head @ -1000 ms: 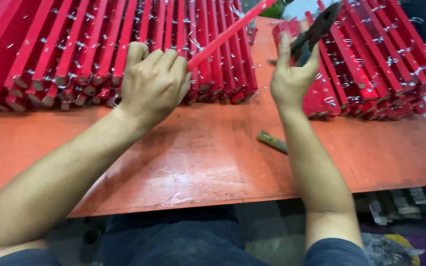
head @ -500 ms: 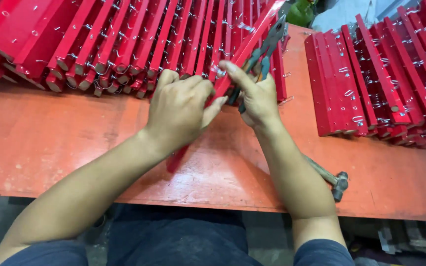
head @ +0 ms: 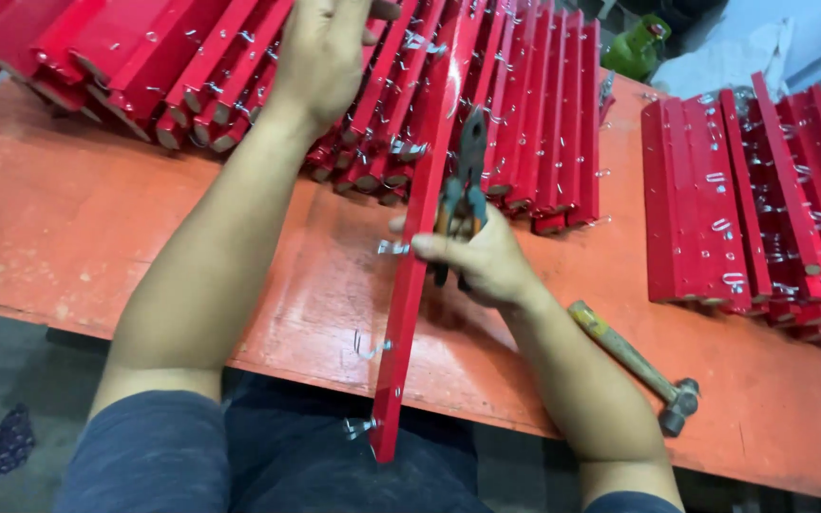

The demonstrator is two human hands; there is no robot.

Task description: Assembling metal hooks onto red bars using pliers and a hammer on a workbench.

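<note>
Left hand (head: 320,57): reaches to the far edge of the desk (head: 78,228), its grip closed over the top end of a long red strip (head: 417,237).
Red strip: runs from the far stack across the desk and overhangs the near edge above the person's lap; small metal hooks (head: 370,347) stick out along its side.
Right hand (head: 486,261): grip clenched on a pair of pliers (head: 465,185), just beside the strip at mid-desk, forefinger touching the strip.
Risk, strip: held only at its far end, it could swing or slip off the near edge.
Risk, hooks: they could snag a finger or bend if the pliers twist.
Risk, hammer (head: 634,361): it lies near the near edge by the right forearm; an elbow nudge could knock it off.
Stacks: red strips (head: 144,66) piled at the far left, more (head: 762,199) at the right end.
Containers: none in view.
</note>
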